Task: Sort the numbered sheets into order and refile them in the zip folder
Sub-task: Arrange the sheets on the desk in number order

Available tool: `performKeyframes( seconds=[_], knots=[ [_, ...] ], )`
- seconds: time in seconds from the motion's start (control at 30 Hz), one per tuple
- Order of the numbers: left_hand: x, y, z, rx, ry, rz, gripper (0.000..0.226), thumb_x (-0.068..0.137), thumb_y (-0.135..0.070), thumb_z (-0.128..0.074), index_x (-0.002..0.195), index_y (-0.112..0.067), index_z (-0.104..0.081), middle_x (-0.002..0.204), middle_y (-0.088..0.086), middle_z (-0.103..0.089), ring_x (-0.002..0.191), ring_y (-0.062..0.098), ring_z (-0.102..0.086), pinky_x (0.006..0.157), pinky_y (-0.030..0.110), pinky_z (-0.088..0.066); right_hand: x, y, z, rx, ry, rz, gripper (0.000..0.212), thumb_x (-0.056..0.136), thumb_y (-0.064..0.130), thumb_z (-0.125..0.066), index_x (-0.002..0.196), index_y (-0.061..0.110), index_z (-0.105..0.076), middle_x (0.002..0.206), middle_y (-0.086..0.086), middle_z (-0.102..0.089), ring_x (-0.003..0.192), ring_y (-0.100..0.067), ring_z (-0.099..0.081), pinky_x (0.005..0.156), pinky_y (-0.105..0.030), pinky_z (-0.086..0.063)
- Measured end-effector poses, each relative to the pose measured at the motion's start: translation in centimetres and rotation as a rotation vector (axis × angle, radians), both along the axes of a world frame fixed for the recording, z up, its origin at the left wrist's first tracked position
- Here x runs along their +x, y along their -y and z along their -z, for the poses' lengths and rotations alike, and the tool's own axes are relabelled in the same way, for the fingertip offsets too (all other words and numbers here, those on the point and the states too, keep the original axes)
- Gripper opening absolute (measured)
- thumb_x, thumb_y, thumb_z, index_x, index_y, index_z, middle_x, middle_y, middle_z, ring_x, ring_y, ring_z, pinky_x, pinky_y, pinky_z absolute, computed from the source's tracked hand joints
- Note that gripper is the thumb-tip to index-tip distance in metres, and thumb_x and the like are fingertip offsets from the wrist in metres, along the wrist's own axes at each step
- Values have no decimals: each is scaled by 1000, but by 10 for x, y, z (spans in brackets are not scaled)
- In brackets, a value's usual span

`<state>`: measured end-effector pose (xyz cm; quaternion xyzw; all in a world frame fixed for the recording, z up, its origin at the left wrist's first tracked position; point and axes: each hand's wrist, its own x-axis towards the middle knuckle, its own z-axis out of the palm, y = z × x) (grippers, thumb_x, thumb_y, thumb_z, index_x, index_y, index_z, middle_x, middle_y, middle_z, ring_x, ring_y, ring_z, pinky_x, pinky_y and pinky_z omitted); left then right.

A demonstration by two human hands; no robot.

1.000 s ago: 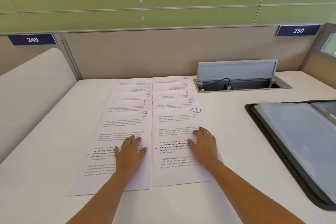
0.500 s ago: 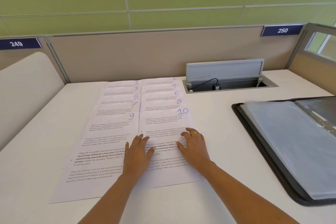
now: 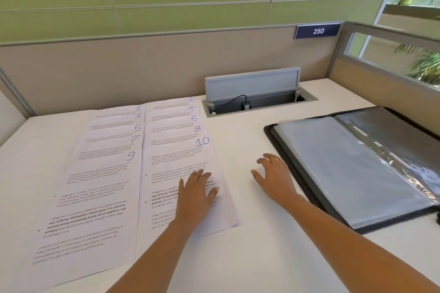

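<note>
Head view: numbered sheets [image 3: 107, 173] lie on the tabletop [image 3: 250, 257] in two overlapped columns, odds 1–9 on the left, evens 2–10 on the right. Left hand [image 3: 196, 194] flat on sheet 10 [image 3: 171, 157], fingers straight. Right hand [image 3: 276, 177] empty, fingers spread, between the sheets and the zip folder [image 3: 352, 173]. Folder lies open at right, clear sleeves showing.

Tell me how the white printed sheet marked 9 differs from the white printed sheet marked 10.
The white printed sheet 9 tops the left, odd-numbered column; the white printed sheet 10 tops the right, even-numbered one. No hand touches sheet 9; the left hand rests flat on sheet 10. Both carry blue handwritten numbers at the top right corner.
</note>
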<state>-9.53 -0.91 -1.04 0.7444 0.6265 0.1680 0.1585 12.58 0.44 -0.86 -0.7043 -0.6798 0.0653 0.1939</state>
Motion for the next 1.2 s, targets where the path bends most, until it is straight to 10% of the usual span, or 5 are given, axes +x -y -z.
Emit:
performKeyframes(
  seconds=[0.5, 1.2],
  knots=[
    [152, -19, -13, -28, 26, 202, 49, 100, -37, -38, 145, -21, -30, 156, -2, -20, 144, 10, -11, 116, 32, -3, 223, 1, -25, -101, 70, 339, 52, 94, 40, -50, 136, 11, -44, 150, -12, -31, 140, -27, -25, 111, -43, -24],
    [251, -36, 10, -75, -102, -17, 56, 99, -50, -27, 150, -29, -16, 159, -4, -6, 146, 16, 3, 114, 53, -2, 268, -7, 1, -280, 60, 36, 63, 94, 56, -33, 149, 30, -18, 158, -12, -6, 145, -26, -7, 117, -37, -10]
  ],
)
